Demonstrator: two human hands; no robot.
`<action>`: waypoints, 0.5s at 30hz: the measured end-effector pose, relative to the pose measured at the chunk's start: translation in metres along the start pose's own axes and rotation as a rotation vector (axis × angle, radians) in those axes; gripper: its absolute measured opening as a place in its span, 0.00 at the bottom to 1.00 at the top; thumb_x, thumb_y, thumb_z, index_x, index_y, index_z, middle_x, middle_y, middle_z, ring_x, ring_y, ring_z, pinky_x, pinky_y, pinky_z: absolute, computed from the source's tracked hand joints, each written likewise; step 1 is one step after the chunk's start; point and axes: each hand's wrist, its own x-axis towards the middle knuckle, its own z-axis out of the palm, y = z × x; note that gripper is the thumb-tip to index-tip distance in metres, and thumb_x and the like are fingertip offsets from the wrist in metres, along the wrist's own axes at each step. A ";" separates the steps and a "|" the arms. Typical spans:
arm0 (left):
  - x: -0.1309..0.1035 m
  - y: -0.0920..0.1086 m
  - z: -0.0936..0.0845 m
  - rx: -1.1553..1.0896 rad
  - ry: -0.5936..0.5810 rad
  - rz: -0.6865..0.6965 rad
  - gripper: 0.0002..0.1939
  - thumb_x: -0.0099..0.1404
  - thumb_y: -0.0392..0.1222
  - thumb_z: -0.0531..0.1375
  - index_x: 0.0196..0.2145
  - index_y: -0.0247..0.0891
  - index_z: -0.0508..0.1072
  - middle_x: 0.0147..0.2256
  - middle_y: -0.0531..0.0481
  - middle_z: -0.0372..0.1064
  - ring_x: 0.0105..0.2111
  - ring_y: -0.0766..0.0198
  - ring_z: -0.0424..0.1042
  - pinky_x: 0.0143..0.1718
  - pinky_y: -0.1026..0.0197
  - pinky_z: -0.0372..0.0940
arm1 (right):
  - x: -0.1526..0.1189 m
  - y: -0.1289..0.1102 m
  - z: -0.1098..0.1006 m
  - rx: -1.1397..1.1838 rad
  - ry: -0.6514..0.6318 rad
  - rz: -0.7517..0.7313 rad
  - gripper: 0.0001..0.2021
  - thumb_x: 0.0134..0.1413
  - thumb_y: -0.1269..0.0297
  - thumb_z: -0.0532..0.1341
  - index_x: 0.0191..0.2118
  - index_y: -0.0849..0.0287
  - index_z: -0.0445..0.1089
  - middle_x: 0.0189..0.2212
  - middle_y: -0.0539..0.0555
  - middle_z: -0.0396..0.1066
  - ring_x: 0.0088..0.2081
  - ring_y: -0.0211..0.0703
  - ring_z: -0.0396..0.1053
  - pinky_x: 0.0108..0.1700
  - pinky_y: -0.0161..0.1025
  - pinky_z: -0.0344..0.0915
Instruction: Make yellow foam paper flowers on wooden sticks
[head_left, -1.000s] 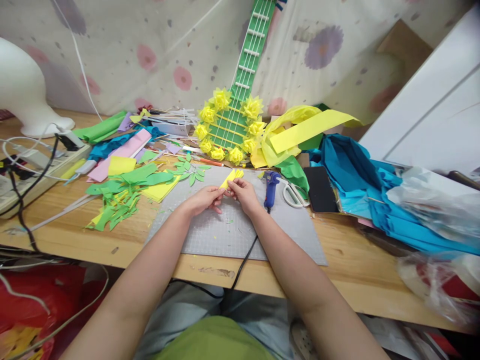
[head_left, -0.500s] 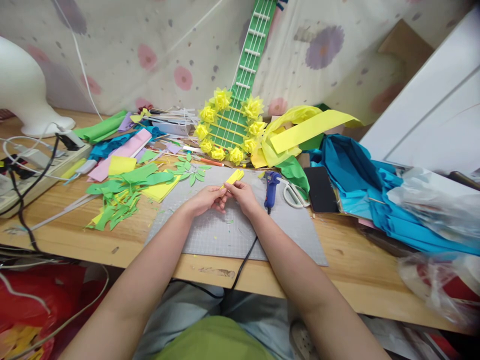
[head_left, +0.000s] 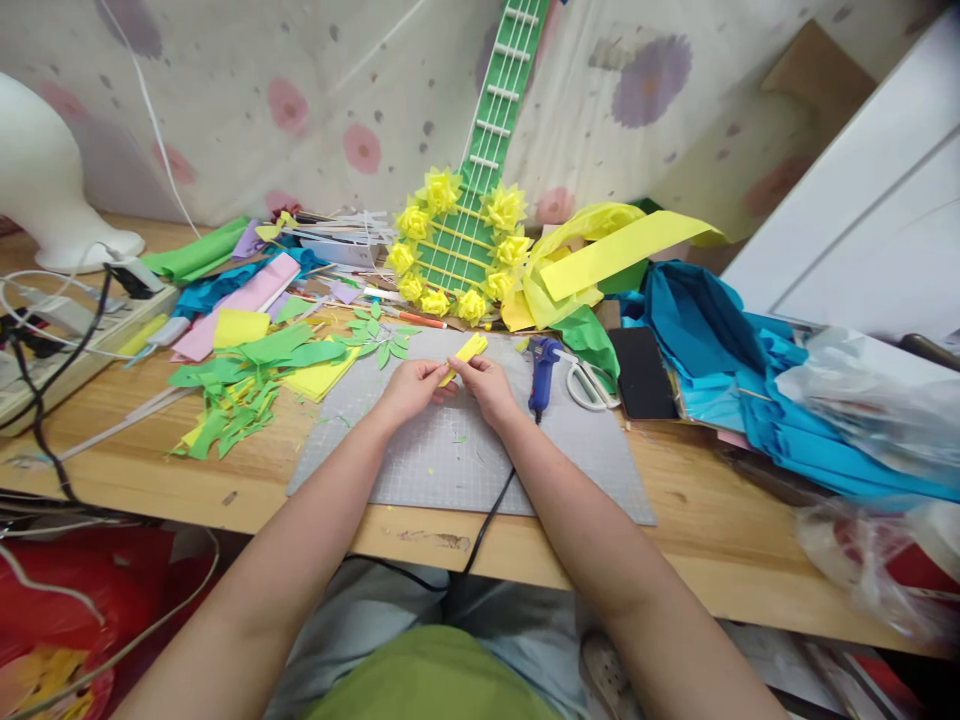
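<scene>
A small folded yellow paper strip (head_left: 471, 349) is held between both hands above the grey cutting mat (head_left: 450, 480). My left hand (head_left: 417, 388) pinches its lower left end. My right hand (head_left: 482, 382) grips it from the right side, thumb and fingers pressed together. Just right of my right hand, a blue glue gun (head_left: 541, 378) lies on the mat, with white-handled scissors (head_left: 590, 388) beside it. Behind the hands stands a green guitar shape (head_left: 457, 250) ringed with yellow paper flowers (head_left: 471, 305). Green paper leaves (head_left: 379, 338) lie at the mat's back left.
Green and yellow scraps (head_left: 232, 400) and a power strip (head_left: 75, 350) are on the left. At the right are a black phone (head_left: 643, 373), blue paper (head_left: 694, 320) and clear plastic (head_left: 870, 400). The glue gun's black cord (head_left: 491, 515) crosses the table's front edge.
The fingers have shifted slightly around the yellow strip, and my left hand's fingers are tucked in more. The view has moved a little.
</scene>
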 end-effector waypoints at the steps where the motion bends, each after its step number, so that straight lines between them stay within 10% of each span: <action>1: -0.001 0.000 0.001 0.009 0.001 0.006 0.21 0.53 0.55 0.58 0.33 0.32 0.73 0.28 0.44 0.74 0.28 0.62 0.73 0.28 0.63 0.67 | 0.000 0.000 0.000 0.010 0.003 0.004 0.16 0.32 0.55 0.66 0.18 0.60 0.61 0.12 0.43 0.52 0.23 0.32 0.57 0.26 0.31 0.52; 15: -0.006 0.015 -0.017 0.077 -0.094 -0.079 0.14 0.53 0.48 0.60 0.28 0.32 0.72 0.24 0.46 0.73 0.24 0.65 0.72 0.26 0.64 0.66 | 0.012 0.001 -0.006 0.216 0.123 0.027 0.14 0.33 0.56 0.66 0.23 0.62 0.66 0.11 0.40 0.47 0.15 0.25 0.40 0.17 0.32 0.38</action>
